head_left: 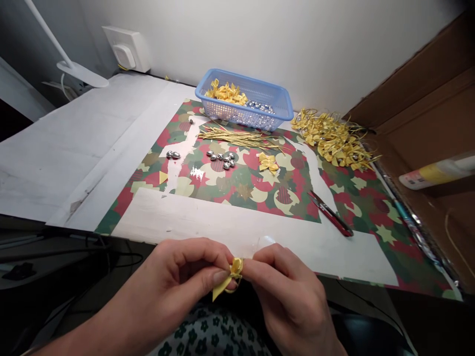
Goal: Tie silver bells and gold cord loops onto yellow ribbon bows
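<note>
Grips: left hand (174, 279), right hand (291, 291) both pinch yellow bow (235, 271) (perhaps wired) just off table edge (193, 236).

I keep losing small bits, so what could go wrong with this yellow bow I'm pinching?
The yellow bow is pinched only by fingertips of the left hand and right hand, out past the table edge; if the grip slips, it would likely drop into your lap. The silver beads lie loose on the patterned paper; a nudge could scatter them. The red snips lie near your right side; a blind reach might catch them.
</note>
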A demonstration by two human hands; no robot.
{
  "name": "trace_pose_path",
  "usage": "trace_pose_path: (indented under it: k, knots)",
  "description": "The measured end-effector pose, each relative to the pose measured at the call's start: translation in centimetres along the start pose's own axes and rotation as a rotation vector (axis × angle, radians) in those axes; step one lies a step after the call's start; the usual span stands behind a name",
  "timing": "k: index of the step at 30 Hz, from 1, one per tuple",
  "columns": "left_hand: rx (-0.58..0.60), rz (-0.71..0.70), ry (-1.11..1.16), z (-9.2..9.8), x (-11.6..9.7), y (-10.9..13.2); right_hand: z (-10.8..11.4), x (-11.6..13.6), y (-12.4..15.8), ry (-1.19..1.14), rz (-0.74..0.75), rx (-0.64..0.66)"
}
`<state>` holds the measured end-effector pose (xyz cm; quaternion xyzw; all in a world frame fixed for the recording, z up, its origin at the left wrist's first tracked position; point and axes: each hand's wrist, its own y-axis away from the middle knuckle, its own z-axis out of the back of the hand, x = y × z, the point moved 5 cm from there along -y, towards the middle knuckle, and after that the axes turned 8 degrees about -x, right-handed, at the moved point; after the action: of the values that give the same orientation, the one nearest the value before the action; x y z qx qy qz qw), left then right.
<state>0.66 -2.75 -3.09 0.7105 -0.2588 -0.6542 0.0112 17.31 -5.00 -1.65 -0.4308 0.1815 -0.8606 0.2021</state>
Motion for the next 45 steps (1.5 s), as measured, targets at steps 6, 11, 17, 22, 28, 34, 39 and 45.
trace_pose_path:
  k: [6, 11, 17, 22, 28, 34, 39, 45]
  knots:
    - [0.007, 0.016, -0.001, 0.0, 0.0, 0.0, 0.4, 0.3, -0.5, 0.006, -0.002, 0.05]
    - [0.012, 0.0, -0.003, 0.0, 0.1, -0.2, 0.3, 0.0, -0.4, -0.073, -0.031, 0.038]
    - [-0.019, -0.046, -0.003, -0.1, 0.0, -0.3, 0.3, 0.0, -0.1, -0.174, -0.122, 0.044]
    - [-0.095, -0.156, -0.084, 0.1, -0.4, -0.2, 0.3, 0.5, 0.2, -0.018, -0.161, -0.008]
    - [-0.099, 0.01, 0.064, 0.6, -0.1, -0.4, 1.3, 0.3, 0.0, -0.018, -0.166, -0.115]
    - [-0.1, 0.063, 0.109, 1.3, -0.4, -0.5, 1.4, -0.9, -1.8, -0.208, -0.319, 0.064]
    - [-0.158, -0.053, 0.064, 1.9, -0.9, -0.5, 1.3, -0.6, -2.3, -0.399, -0.444, 0.047]
    - [-0.144, -0.076, 0.074, 1.8, -1.0, -0.5, 0.4, 0.0, -1.9, -0.573, -0.577, 0.152]
